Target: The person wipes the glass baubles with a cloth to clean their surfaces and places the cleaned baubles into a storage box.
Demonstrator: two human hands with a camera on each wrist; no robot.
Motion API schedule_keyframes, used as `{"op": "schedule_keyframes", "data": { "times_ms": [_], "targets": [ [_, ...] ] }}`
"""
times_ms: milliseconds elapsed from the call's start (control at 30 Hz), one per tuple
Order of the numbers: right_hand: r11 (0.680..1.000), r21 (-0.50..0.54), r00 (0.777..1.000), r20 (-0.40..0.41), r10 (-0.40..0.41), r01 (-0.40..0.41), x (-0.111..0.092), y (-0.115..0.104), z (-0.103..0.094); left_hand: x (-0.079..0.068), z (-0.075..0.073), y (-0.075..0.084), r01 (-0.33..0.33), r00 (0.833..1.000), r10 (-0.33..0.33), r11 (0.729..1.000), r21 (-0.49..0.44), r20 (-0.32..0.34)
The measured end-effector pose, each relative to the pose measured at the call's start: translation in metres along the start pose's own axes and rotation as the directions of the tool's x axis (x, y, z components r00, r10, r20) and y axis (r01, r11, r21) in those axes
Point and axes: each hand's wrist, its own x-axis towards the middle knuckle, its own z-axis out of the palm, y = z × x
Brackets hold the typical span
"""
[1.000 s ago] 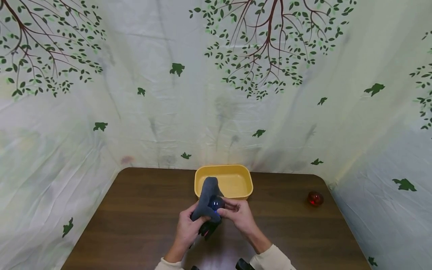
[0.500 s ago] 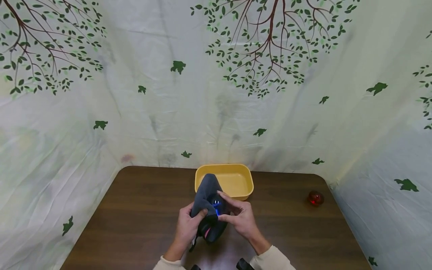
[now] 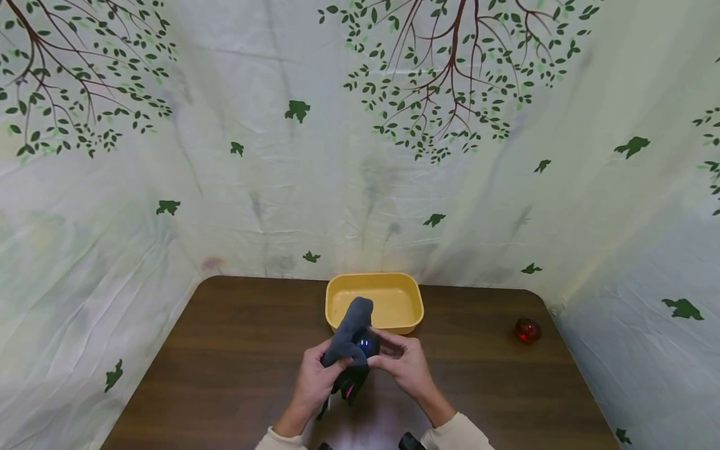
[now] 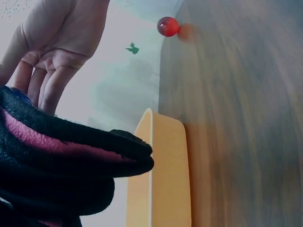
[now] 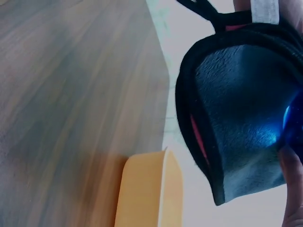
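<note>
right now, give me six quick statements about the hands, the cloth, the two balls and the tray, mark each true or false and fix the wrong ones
1. The left hand grips the cloth. True.
2. The blue ball lies in the tray. False: the right hand pinches the blue ball beside the cloth.
3. The red ball rests on the table. True.
4. The cloth lies flat on the table. False: it is folded and held up.
5. The tray is yellow. True.
6. The red ball is nearer the left hand than the right. False: it is nearer the right.
</note>
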Motion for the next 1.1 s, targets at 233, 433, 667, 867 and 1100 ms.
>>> {"op": "schedule_keyframes", "data": {
  "times_ms": [233,433,667,867,1100],
  "targets": [
    [0.993,0.062,0.994,-0.017,0.105,-0.104,0.002,-0.006,0.003,0.002,-0.002,-0.001,-0.038,0.999,0.037,0.999,0.011,0.038],
    [0.993,0.1,0.998,0.008,0.064,-0.064,0.003,-0.007,0.001,0.003,-0.003,0.002,0.015,1.0,-0.015,0.999,0.049,-0.003],
    [0.994,0.107,1.0,0.024,-0.009,0.007,0.003,-0.007,-0.001,0.003,-0.003,0.003,0.037,0.998,-0.036,0.999,0.029,-0.046],
    [0.99,0.125,0.997,0.023,-0.072,0.068,0.003,-0.01,0.0,0.004,-0.005,0.0,0.016,0.998,-0.012,0.999,0.052,-0.068],
    [0.96,0.114,0.961,0.075,-0.265,0.256,0.005,-0.013,0.0,0.003,-0.007,0.0,0.019,0.999,-0.016,0.997,0.079,-0.036]
  ]
}}
